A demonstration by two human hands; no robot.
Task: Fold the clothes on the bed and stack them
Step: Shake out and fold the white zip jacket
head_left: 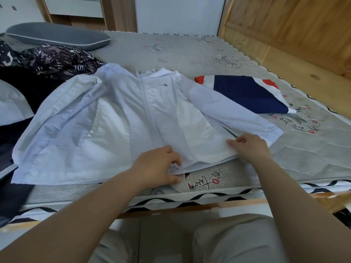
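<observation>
Head view: white zip-up hooded jacket (133,118) spread front-up at centre of bed (190,50), sleeves out to 9 and 3 o'clock; left hand (157,166) pinching hem near zipper at 6 o'clock; right hand (248,147) gripping hem corner at 4 o'clock; folded navy-white-red garment (245,92) at 2 o'clock; dark patterned clothes (47,59) at 10 o'clock; grey pillow (57,35) at 11 o'clock.

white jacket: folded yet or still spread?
Spread. The white jacket lies flat, zipped, both sleeves out; the left hand and right hand grip its bottom hem.
</observation>
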